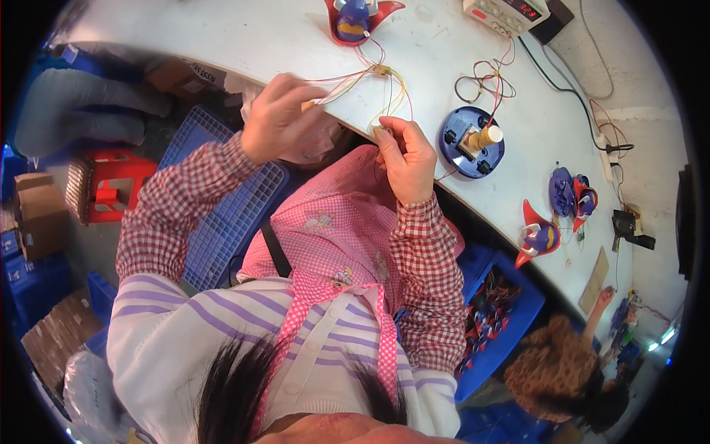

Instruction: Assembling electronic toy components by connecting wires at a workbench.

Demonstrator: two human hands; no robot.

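A blue and red winged toy lies at the far table edge. Thin coloured wires run from it to a small yellowish board. More wires stretch left from the board to my left hand, whose curled, slightly blurred fingers close on them at the table's front edge. My right hand pinches a small piece at the end of the wires hanging from the board; its fingers mostly hide the piece. Right of that hand, a round blue base carries a cylindrical part with a white top.
A power supply with red digits stands on the white table, its leads coiled nearby. Toy parts lie to the right. Below the table is a blue bin of parts. Another person sits at lower right; a red stool stands left.
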